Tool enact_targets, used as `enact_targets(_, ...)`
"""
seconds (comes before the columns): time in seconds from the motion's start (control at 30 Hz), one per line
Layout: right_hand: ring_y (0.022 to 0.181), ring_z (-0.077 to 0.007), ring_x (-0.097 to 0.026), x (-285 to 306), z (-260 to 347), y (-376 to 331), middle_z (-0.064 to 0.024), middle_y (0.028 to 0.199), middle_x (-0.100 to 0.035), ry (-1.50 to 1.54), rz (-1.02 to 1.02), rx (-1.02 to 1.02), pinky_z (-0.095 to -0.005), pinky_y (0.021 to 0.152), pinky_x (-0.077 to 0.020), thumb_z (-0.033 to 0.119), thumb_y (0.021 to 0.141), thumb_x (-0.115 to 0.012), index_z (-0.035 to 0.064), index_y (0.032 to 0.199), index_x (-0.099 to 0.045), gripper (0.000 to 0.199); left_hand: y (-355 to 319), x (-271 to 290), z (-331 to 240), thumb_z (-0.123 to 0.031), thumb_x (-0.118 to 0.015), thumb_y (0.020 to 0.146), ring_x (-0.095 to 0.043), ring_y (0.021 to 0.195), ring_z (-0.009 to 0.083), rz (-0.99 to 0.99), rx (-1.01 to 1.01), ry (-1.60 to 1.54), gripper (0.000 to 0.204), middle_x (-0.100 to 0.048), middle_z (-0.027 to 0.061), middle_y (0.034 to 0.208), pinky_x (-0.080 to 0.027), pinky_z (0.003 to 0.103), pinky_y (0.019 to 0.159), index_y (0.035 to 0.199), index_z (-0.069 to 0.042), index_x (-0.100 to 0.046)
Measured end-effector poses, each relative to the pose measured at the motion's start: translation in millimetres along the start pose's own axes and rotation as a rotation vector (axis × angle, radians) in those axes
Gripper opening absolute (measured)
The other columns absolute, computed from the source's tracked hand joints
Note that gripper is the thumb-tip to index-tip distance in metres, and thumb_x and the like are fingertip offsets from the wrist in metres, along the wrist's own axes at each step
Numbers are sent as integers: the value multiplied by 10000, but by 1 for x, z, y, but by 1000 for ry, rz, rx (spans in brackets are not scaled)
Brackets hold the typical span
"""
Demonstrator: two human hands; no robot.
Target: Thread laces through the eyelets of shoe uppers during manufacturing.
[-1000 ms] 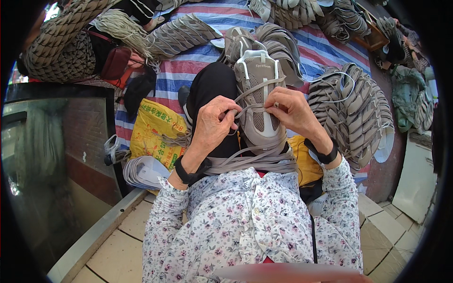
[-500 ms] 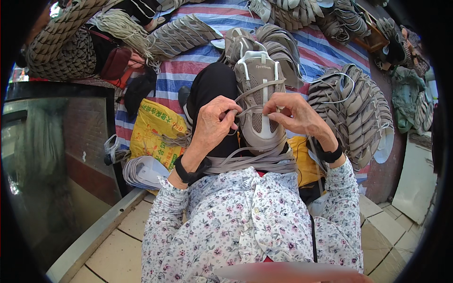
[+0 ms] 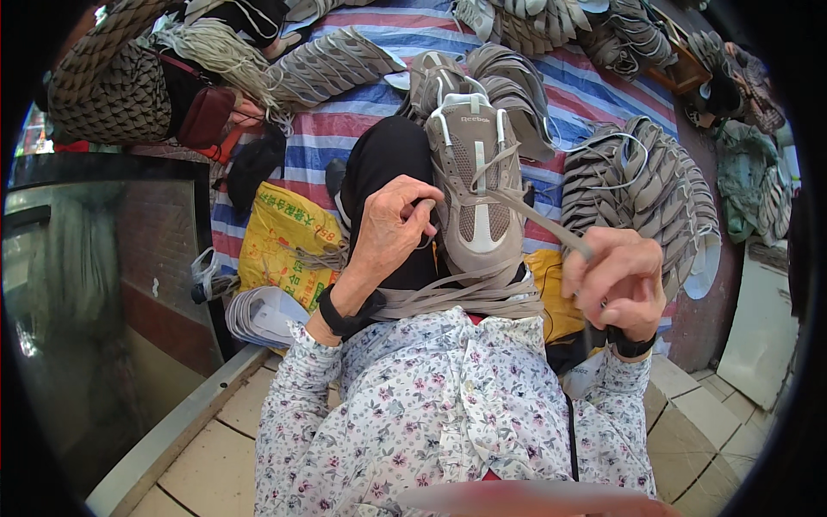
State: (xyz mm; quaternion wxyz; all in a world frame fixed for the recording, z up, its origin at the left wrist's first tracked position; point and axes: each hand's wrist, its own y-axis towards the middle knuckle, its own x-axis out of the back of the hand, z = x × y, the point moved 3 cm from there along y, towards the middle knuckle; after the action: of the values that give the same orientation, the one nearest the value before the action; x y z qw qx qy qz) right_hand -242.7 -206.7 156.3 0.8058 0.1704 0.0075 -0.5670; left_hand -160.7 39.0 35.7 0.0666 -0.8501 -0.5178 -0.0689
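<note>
A grey-brown shoe upper (image 3: 481, 241) with white trim lies over my lap, its toe toward me. A flat grey shoelace (image 3: 541, 220) runs taut from the upper's middle out to the right. My right hand (image 3: 616, 280) is closed on that lace, well right of the upper and slightly blurred. Beside the upper's left edge my left hand (image 3: 398, 215) is curled, thumb against fingers. Whatever it pinches is hidden. A bundle of loose grey laces (image 3: 465, 297) lies across my lap below the toe.
Stacked shoe uppers (image 3: 637, 207) stand at the right, with more at the far side on a striped sheet (image 3: 345, 125). A yellow bag (image 3: 284, 246) and white shoe-shaped pieces (image 3: 263, 314) are at left. Another person's hand (image 3: 247, 112) shows at upper left, near pale laces (image 3: 211, 47).
My right hand has moved from the upper out to the right and toward me, drawing the lace straight. The left hand has barely moved.
</note>
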Motion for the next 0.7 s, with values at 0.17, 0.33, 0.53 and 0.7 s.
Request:
enact_targets(0.17, 622, -145, -596, 1, -6, -16, -149, 835, -658, -14, -84, -301, -269, 560, -457, 144, 780, -717, -52, 895, -722, 227, 15, -26, -33, 60, -608, 864, -643, 715, 87, 63, -163, 34, 254, -622, 81, 1020, -488, 190, 548, 1097, -12, -679)
enact_targets(0.33, 573, -112, -544, -7, -11, -22, -134, 837, -654, 8, -82, -299, -243, 542, -428, 157, 811, -718, -56, 902, -721, 232, 23, -47, -35, 55, -624, 843, -646, 713, 110, 163, -329, 210, 251, -624, 81, 1000, -501, 233, 555, 1064, -42, -696)
enact_targets(0.53, 569, -106, -558, 4, -18, -36, -131, 841, -669, 16, -62, -250, -225, 523, -430, 119, 849, -691, -43, 947, -704, 189, 21, -49, -30, 40, -632, 852, -656, 677, 123, 165, -320, 172, 135, -635, 64, 982, -491, 250, 540, 966, -17, -676)
enact_targets(0.7, 480, -41, -513, 10, -21, -39, -96, 829, -696, -23, -314, -579, -174, 443, -396, 157, 964, -592, -33, 1104, -622, 238, 8, -52, -50, 26, -611, 834, -639, 704, 263, 149, -462, 342, 56, -588, 112, 888, -512, 350, 576, 879, 8, -583)
